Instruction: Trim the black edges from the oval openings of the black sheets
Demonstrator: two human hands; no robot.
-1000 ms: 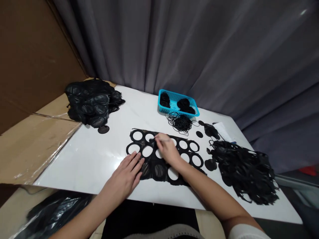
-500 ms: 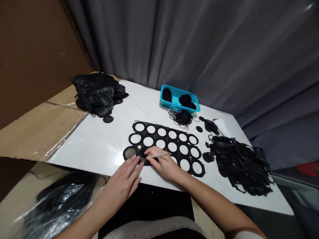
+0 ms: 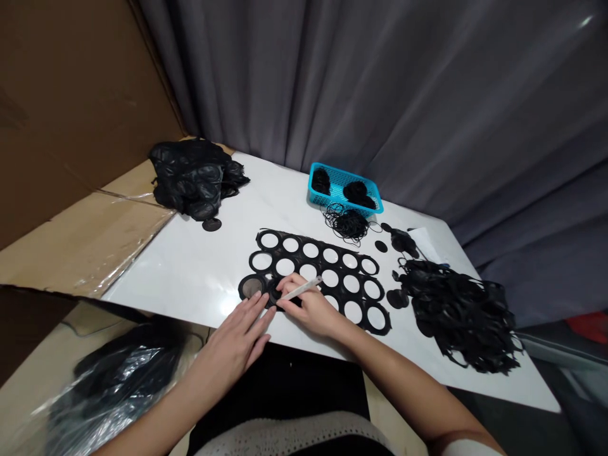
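A black sheet (image 3: 341, 272) with rows of round openings lies on the white table, the white top showing through most of them. At its near left corner, a dark grey disc (image 3: 253, 288) fills one ring. My left hand (image 3: 240, 332) rests flat on that corner, fingers stretched out, the tips touching the sheet beside the disc. In a pen-like grip my right hand (image 3: 316, 312) holds a thin pale pen-like tool (image 3: 301, 289), its tip down at the neighbouring ring. The fingers partly hide that ring, and I cannot make out what kind of tool it is.
A blue basket (image 3: 345, 171) holds black bundles at the back, with a tangle of black rings (image 3: 350, 225) before it. A black heap (image 3: 190, 180) stands back left, black scraps (image 3: 463, 313) lie right, and loose discs (image 3: 397, 298) lie between. Cardboard (image 3: 128, 218) borders the left.
The pale tool in my right hand has tilted more upright, its upper end rising. My left hand stays flat on the sheet's corner. The whole view has shifted slightly.
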